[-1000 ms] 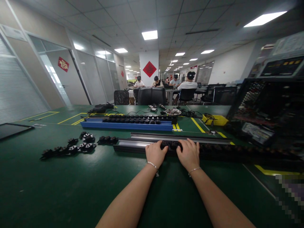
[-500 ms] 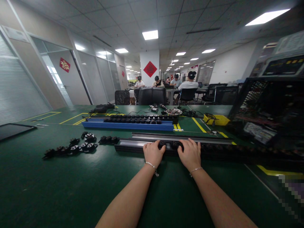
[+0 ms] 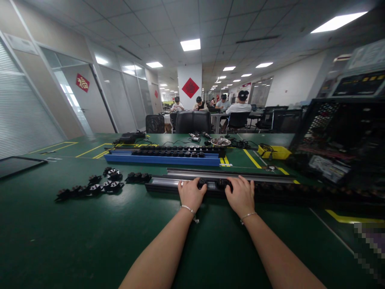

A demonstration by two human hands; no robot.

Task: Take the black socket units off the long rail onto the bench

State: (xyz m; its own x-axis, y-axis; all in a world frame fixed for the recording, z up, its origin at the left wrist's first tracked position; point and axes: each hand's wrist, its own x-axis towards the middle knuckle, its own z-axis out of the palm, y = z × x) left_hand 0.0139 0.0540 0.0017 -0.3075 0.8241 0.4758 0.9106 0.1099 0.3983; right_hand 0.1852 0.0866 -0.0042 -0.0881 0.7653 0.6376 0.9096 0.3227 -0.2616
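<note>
1. The left hand (image 3: 192, 194) is over the near rail (image 3: 164, 183); its thumb and forefinger are bent around a small black wheel (image 3: 202, 182) and pinch it.
2. The right hand (image 3: 240, 194) is on the same rail, just beside; its thumb touches a second wheel (image 3: 221, 183). Whether its fingers grip this one, I cannot tell, because they hide part of it.
3. Both wheels sit in the channel of the near rail, with a short gap between them, where shiny metal is visible.
4. Behind it lies the far rail (image 3: 186, 173), which is parallel.
5. A group of loose parts (image 3: 94, 187) lies on the green table (image 3: 90, 237), to the left of the rails.
6. Farther back there are a blue rail (image 3: 162, 159), a metal bowl (image 3: 220, 142) and a yellow box (image 3: 276, 153).
7. At the right stands an open computer case (image 3: 331, 136).
</note>
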